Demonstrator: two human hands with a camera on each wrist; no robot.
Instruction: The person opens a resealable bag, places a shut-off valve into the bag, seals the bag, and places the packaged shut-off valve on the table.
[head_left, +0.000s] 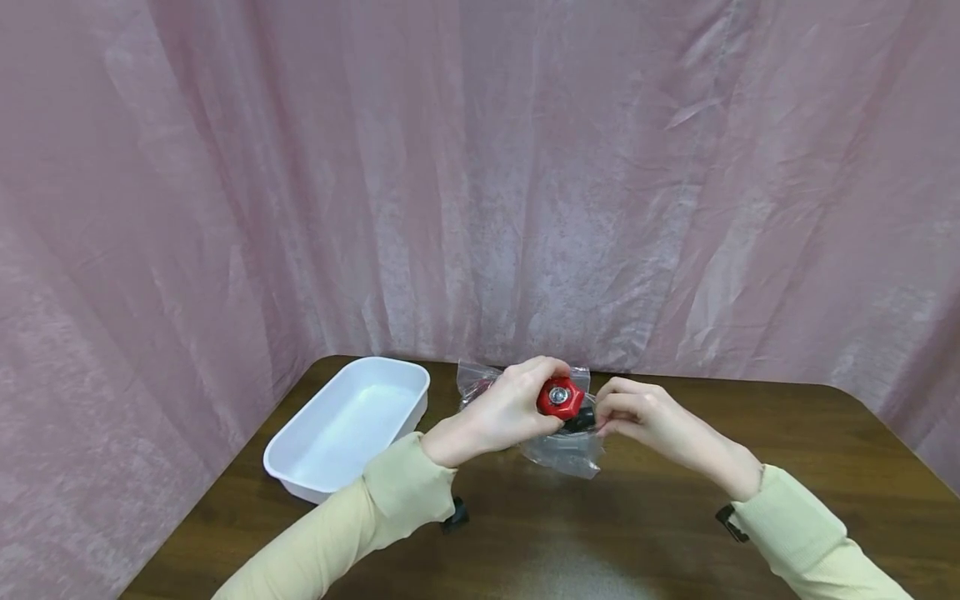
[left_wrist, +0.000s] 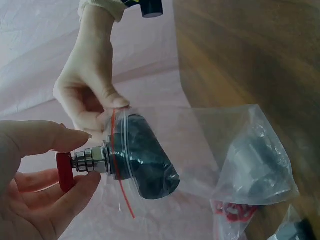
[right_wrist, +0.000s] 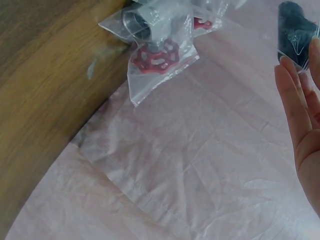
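Note:
My left hand (head_left: 506, 408) grips the red handwheel (head_left: 561, 397) of a valve, with thumb and fingers at its rim. In the left wrist view the valve's dark body (left_wrist: 145, 160) lies past the red-lined zip of a clear zip bag (left_wrist: 200, 145), while the handwheel and metal stem stay outside. At the bag's mouth, my right hand (head_left: 660, 421) pinches the edge between thumb and fingers. The right wrist view has the right hand (right_wrist: 305, 115) at its right edge, beside the dark body.
Bagged valves with red handwheels (right_wrist: 155, 57) lie on the brown wooden table (head_left: 660, 533) behind the hands. A white plastic tray (head_left: 348, 421) stands at the left. Pink curtain (head_left: 480, 183) hangs along the table's back edge.

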